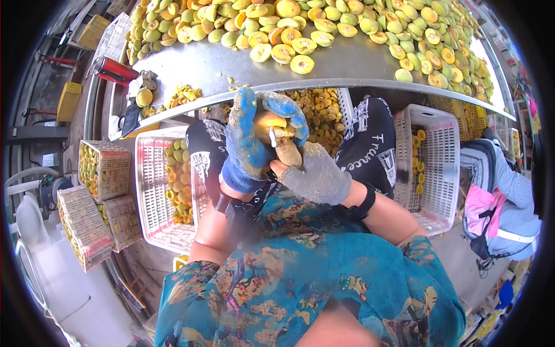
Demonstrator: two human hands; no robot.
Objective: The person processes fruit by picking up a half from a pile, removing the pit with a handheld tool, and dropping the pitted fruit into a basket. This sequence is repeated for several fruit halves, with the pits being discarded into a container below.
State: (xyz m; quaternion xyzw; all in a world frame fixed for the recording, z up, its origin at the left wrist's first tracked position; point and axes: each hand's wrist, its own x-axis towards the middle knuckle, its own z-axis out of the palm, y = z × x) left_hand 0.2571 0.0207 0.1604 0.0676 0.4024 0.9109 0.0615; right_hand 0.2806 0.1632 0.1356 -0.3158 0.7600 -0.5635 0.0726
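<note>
My left hand (245,141), in a blue and grey glove, is closed around a yellow peach half (269,122). It holds the fruit just below the front edge of the metal table. My right hand (318,173), in a dusty grey glove, is closed on a small pitting knife. The short metal blade of the pitting knife (273,136) is against the peach, and part of the tool is hidden by my fingers. Across the metal table (214,66) lies a large heap of halved peaches (283,53), some with the cut face up.
A white crate (167,231) holding peach pieces is by my left leg, and another white crate (436,168) is by my right. Peach pieces (324,110) fill a container between my knees. Stacked crates (87,225) stand at left; a red cylinder (115,70) sits at the table's corner.
</note>
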